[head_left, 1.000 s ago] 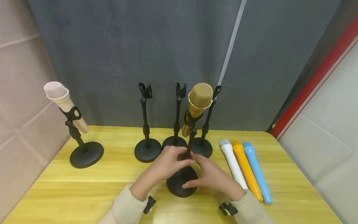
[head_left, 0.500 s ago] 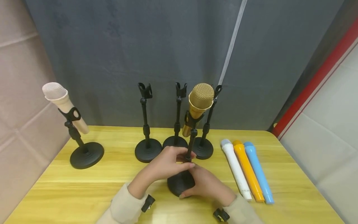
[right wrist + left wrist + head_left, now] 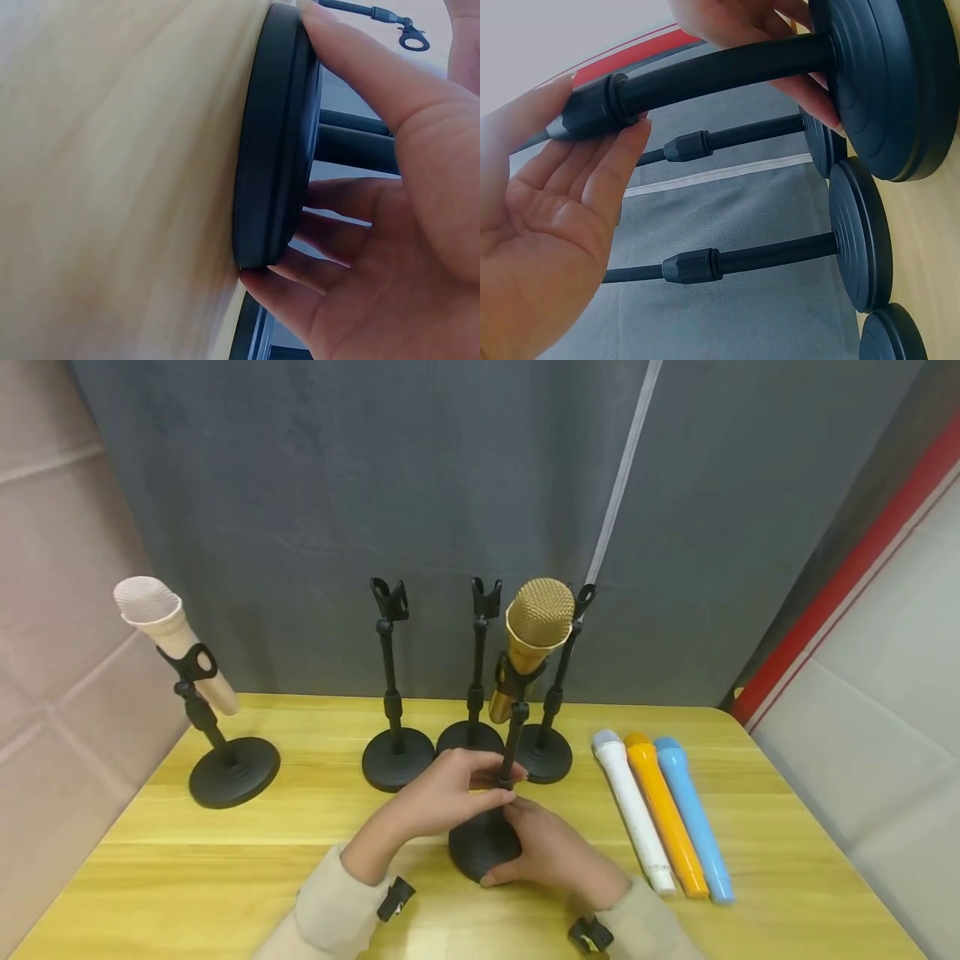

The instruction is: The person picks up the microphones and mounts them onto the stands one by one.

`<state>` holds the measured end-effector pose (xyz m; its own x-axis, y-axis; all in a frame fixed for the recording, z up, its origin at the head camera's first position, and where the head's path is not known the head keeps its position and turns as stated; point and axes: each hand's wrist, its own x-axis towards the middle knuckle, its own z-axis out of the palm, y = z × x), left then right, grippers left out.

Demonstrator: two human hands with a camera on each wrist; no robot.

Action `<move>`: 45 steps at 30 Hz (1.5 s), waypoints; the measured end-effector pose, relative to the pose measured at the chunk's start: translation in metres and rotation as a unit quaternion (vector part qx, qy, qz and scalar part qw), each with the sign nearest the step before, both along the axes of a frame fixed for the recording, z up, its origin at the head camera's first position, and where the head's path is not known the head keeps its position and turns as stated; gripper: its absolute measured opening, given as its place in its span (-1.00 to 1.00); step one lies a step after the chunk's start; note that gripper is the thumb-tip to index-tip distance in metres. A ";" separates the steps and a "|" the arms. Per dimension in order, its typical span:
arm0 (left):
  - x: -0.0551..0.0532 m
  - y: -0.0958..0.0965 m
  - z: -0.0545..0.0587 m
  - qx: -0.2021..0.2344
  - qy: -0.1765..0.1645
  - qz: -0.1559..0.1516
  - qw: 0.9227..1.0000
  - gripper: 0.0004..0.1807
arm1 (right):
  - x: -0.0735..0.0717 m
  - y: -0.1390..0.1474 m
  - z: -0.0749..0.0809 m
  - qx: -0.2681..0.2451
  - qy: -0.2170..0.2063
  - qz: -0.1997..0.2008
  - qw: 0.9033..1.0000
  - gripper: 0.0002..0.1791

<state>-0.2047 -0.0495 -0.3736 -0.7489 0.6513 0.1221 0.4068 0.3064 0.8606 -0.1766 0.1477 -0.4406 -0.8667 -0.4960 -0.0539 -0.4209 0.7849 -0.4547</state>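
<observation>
A gold microphone [image 3: 538, 618] sits tilted in the clip of a black desk stand [image 3: 480, 847] near the middle of the table. My left hand [image 3: 442, 789] pinches this stand's pole; the left wrist view has thumb and fingertips on either side of the pole's collar [image 3: 592, 109]. Lower down, my right hand [image 3: 551, 843] holds the round base. Seen from the right wrist, thumb and fingers span the edge of that base [image 3: 274, 142], which is close against the wooden surface. Part of the pole is hidden behind the left hand.
Three black stands with bare clips, such as the leftmost one [image 3: 396, 760], stand just behind. Far left, a white microphone [image 3: 168, 631] is in its own stand. White [image 3: 633, 814], orange [image 3: 666, 814] and blue [image 3: 693, 818] microphones lie side by side at right. A grey curtain [image 3: 337, 527] hangs behind.
My right hand has shifted left and its thumb and fingers have closed on the stand's base. The left hand stays at the pole, and the gold microphone has hardly moved.
</observation>
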 end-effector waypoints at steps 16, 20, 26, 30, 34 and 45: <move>0.000 0.000 -0.002 0.004 0.007 -0.002 1.000 -0.79 | -0.001 0.002 -0.003 0.002 -0.001 -0.003 1.000 0.08; -0.001 -0.001 -0.002 0.004 0.010 -0.001 1.000 -0.78 | 0.000 0.002 -0.002 0.004 -0.001 -0.003 1.000 0.09; 0.000 0.000 -0.003 -0.002 0.018 0.007 1.000 -0.80 | -0.001 0.001 -0.003 0.002 -0.007 -0.006 1.000 0.09; 0.001 0.001 -0.002 -0.008 0.020 0.017 1.000 -0.81 | -0.001 0.001 -0.003 0.001 -0.017 -0.009 1.000 0.10; 0.001 0.002 -0.001 -0.009 0.028 0.022 0.999 -0.79 | -0.001 0.001 -0.002 0.002 -0.023 -0.011 1.000 0.11; 0.002 0.002 -0.001 -0.001 0.018 0.034 0.999 -0.81 | -0.001 0.001 -0.002 0.006 -0.012 -0.007 1.000 0.08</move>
<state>-0.2027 -0.0473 -0.3748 -0.7865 0.5996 0.1481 0.4151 0.3355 0.8457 -0.1778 0.1492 -0.4431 -0.8717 -0.4834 -0.0809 -0.3993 0.7962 -0.4545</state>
